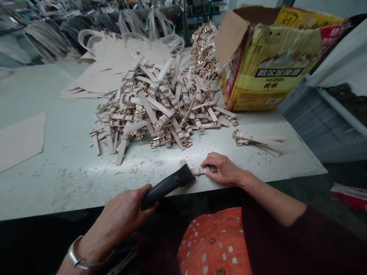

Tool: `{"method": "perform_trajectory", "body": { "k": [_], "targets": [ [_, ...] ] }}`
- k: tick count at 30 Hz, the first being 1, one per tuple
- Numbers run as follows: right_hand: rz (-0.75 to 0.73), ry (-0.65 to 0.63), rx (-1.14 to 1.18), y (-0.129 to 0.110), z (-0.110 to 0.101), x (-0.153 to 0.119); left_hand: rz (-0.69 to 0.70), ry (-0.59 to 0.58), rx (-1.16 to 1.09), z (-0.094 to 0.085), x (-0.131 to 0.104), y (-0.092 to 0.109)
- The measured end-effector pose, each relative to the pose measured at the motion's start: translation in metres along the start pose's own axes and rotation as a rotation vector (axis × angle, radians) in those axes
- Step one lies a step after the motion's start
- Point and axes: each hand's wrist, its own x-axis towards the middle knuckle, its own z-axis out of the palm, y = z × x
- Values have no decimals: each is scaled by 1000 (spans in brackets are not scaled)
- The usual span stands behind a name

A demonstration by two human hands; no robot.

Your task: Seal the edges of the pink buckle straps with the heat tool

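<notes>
My left hand [129, 210] is wrapped round the handle of a black handheld tool [169, 186], whose wide head rests at the buckle end of a short beige strap [198, 171]. The fingers of my right hand [222, 168] press that strap against the table near its front edge. Beyond my hands lies a large heap of beige straps with gold buckles [155, 103]. A few similar straps [258, 141] lie in a small bunch to the right, apart from the heap.
A yellow cardboard box [275, 68] stands open at the back right of the table [71, 172]. Beside it is a pile of gold buckles [203, 49]. Flat beige sheets [106, 65] lie behind the heap, and another sheet [21, 139] is at the far left.
</notes>
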Motion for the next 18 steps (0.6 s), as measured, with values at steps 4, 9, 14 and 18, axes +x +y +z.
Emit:
{"method": "perform_trajectory", "body": {
  "k": [4,9,14,18],
  "targets": [
    [-19,-7,1,-1,-1,1,53,26,-9,-1,10,14],
    [13,1,-13,0,1,1,65,47,-51,2,14,15],
    [44,-3,-30,-1,2,3,10,29,-62,2,6,2],
    [25,-12,-15,-2,1,3,-9,7,-21,-4,-4,8]
  ]
}}
